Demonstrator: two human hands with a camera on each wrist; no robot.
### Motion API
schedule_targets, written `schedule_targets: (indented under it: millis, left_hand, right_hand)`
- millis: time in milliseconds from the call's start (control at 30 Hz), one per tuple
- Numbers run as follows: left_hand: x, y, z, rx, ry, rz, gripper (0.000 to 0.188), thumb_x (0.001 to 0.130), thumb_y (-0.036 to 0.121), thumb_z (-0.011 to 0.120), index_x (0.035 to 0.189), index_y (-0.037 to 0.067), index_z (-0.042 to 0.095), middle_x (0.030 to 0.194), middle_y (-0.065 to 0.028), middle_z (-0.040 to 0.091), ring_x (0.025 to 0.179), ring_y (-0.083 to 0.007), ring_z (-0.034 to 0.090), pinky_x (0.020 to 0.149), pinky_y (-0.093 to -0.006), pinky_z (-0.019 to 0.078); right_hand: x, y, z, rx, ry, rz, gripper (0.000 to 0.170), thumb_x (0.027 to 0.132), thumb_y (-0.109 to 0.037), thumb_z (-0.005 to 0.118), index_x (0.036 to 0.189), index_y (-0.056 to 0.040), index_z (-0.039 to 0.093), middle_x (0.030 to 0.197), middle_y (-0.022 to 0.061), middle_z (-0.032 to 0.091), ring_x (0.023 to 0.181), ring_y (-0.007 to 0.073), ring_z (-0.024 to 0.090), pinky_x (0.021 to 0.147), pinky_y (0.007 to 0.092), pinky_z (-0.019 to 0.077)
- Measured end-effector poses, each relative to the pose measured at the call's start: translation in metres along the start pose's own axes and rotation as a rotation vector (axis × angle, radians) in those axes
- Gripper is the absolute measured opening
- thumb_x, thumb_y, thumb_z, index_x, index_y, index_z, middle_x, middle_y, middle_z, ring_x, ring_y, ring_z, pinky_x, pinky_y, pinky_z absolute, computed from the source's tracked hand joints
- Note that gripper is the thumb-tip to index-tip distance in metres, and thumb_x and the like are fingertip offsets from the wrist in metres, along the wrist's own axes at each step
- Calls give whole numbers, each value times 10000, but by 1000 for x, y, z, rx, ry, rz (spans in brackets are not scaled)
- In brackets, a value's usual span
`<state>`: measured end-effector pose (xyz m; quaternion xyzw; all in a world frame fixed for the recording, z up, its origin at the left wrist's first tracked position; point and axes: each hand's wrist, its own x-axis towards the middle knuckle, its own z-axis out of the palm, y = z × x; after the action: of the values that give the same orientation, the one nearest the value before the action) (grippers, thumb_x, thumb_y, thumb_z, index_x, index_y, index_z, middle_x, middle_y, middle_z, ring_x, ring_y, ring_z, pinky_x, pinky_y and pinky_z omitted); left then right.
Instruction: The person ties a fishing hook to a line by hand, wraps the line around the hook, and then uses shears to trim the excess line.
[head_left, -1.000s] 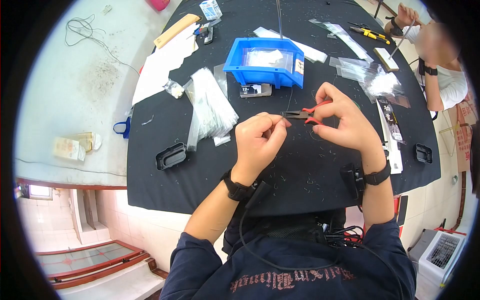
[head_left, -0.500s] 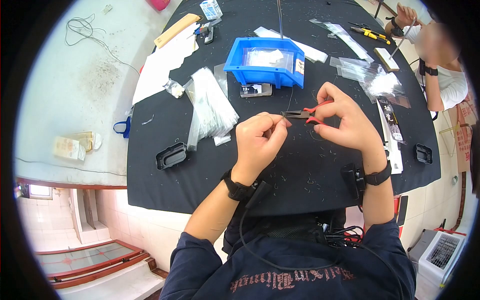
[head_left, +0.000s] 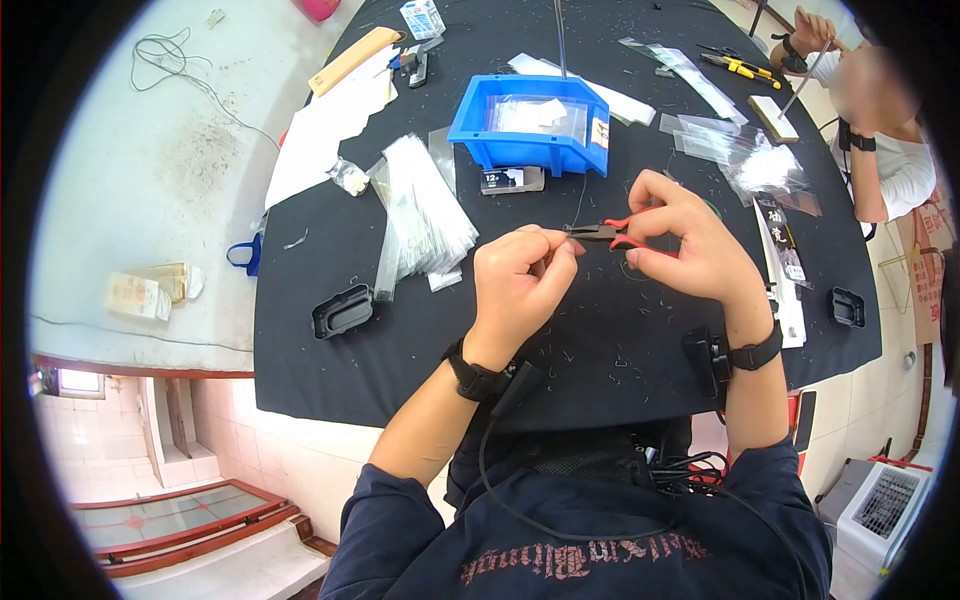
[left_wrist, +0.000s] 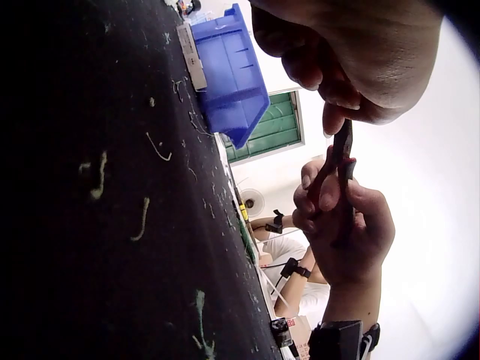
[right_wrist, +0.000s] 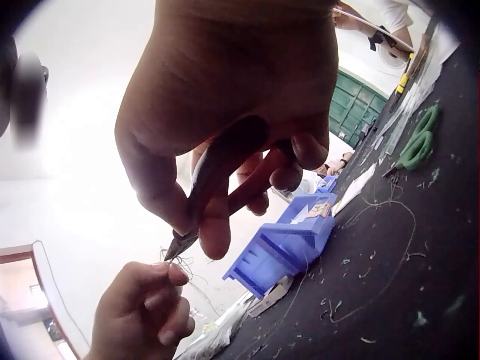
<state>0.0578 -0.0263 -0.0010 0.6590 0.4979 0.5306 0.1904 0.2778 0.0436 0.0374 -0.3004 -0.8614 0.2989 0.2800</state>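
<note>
Red-handled pliers (head_left: 598, 231) are in my right hand (head_left: 695, 240), with the fingers and thumb around the two handles. Their dark tips point left and meet the fingertips of my left hand (head_left: 520, 275). There, thumb and forefinger pinch a thin thread (right_wrist: 187, 274); loose strands of it show by the plier tips in the right wrist view. What else lies between the left fingertips is hidden. In the left wrist view, the pliers (left_wrist: 342, 142) reach up to the left fingertips. Both hands are held above the black cloth.
Ahead stands a blue bin (head_left: 530, 155) holding clear bags, with a small box (head_left: 512, 180) before it. Clear plastic sleeves (head_left: 425, 205) lie left, a black tray (head_left: 342, 312) nearer. Green scissors (right_wrist: 418, 142) rest on the right. Another person (head_left: 895, 160) sits at the far right.
The pliers' handles have drawn slightly closer together in my right hand, and its forefinger has shifted a little. My left hand stays almost in place, still pinching at the plier tips.
</note>
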Motion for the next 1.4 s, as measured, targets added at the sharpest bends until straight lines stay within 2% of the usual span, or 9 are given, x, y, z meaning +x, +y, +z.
schedule_targets:
  millis: [267, 467, 533, 567, 633, 767, 867, 1033, 1400]
  left_hand:
    - [0, -1, 0, 14, 0, 9, 104, 858, 9, 641, 816, -17, 732, 642, -51, 617, 535, -89, 519, 498, -254, 372]
    - [-1, -2, 0, -12, 6, -3, 106, 865, 9, 641, 839, -19, 739, 652, -46, 618, 544, -80, 515, 500, -250, 368]
    - [-1, -1, -1, -44, -7, -42, 114, 874, 17, 639, 852, -18, 745, 655, -36, 618, 553, -70, 510, 501, -245, 364]
    - [-1, -1, -2, -44, -7, -41, 114, 874, 17, 639, 852, -18, 745, 655, -36, 618, 553, -70, 510, 501, -245, 364]
    - [0, -1, -3, -74, -12, -56, 125, 884, 29, 635, 859, -12, 751, 669, -29, 628, 553, -59, 500, 499, -241, 360]
    - [0, -2, -3, -116, 9, -86, 138, 895, 45, 631, 865, -5, 756, 684, -25, 642, 546, -52, 489, 494, -240, 354]
    - [0, -3, -3, -113, 20, -60, 143, 900, 53, 631, 869, -1, 759, 684, -18, 645, 537, -45, 481, 491, -235, 349]
    - [0, -4, -2, -155, 19, -128, 154, 906, 55, 624, 864, -9, 758, 652, 15, 624, 537, -20, 453, 483, -221, 325]
    - [2, -2, -2, -176, 11, -155, 164, 908, 53, 618, 851, -7, 760, 621, 35, 599, 520, -7, 423, 468, -215, 297]
  right_hand:
    - [3, 2, -1, 65, 8, -79, 175, 783, -157, 684, 763, 15, 665, 804, 69, 556, 636, 211, 527, 578, 322, 395]
    - [4, 5, -4, 234, -86, 89, 223, 841, -169, 668, 729, 24, 660, 722, 54, 576, 594, 144, 504, 551, 303, 373]
    - [4, 8, 0, 396, -70, 143, 280, 867, -211, 650, 703, 15, 673, 633, 29, 575, 560, 108, 496, 522, 276, 364]
    - [3, 10, 3, 396, -70, 143, 280, 867, -211, 650, 703, 15, 673, 633, 29, 575, 560, 108, 496, 522, 276, 364]
    - [2, 11, 5, 545, -96, 301, 328, 889, -251, 629, 693, 6, 686, 567, 5, 556, 522, 90, 492, 490, 252, 353]
    - [5, 5, 3, 642, -147, 354, 329, 886, -260, 620, 706, 3, 703, 544, -1, 550, 479, 87, 483, 468, 238, 346]
    - [5, 6, 4, 728, -152, 381, 350, 887, -259, 611, 644, -11, 647, 573, 38, 578, 472, 94, 484, 459, 245, 344]
    - [6, 10, 8, 844, -149, 449, 419, 897, -275, 591, 539, -109, 449, 648, 140, 634, 455, 109, 487, 436, 249, 325]
    - [6, 15, 6, 915, -190, 448, 443, 913, -284, 568, 530, -132, 408, 662, 162, 648, 439, 116, 485, 407, 244, 292]
